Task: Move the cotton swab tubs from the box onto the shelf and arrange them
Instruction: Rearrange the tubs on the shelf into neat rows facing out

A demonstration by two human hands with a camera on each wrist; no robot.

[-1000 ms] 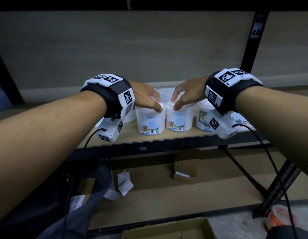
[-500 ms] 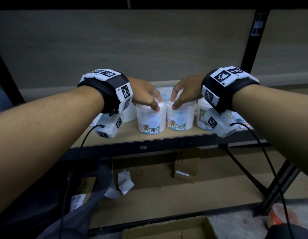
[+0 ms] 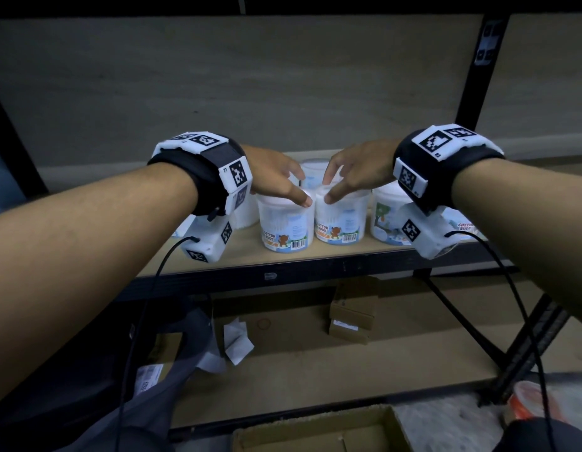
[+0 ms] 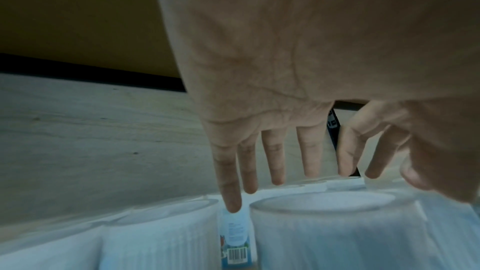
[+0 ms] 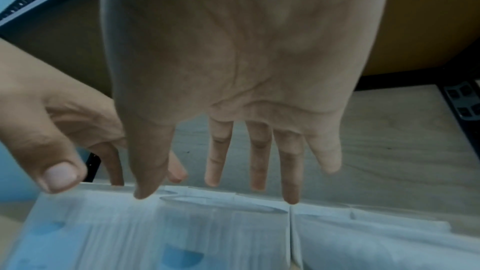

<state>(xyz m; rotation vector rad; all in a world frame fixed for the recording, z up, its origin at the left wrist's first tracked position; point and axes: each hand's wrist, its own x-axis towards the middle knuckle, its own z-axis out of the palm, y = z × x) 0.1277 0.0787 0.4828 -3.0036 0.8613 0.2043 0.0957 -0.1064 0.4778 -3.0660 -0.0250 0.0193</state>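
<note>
Several white cotton swab tubs stand on the wooden shelf (image 3: 240,256). Two front tubs stand side by side, one on the left (image 3: 284,223) and one on the right (image 3: 343,220), with another tub (image 3: 310,168) behind them. My left hand (image 3: 294,187) hovers over the left front tub with straight, spread fingers and its thumb tip at the lid. My right hand (image 3: 337,187) mirrors it over the right front tub. In the left wrist view the left hand (image 4: 309,157) reaches above a tub lid (image 4: 324,202). In the right wrist view the right hand (image 5: 215,171) hangs just above the tubs (image 5: 221,223). Neither hand holds anything.
More tubs sit at the right (image 3: 387,220) and behind the left wrist (image 3: 245,213). An open cardboard box (image 3: 315,432) lies at the bottom edge. The lower shelf holds small cartons (image 3: 351,318) and paper scraps (image 3: 237,340). A black upright post (image 3: 478,70) stands at the back right.
Both hands' fingers lay curled over the two front tub lids; now they have straightened and spread, lifting slightly off the lids. The tubs stay where they were.
</note>
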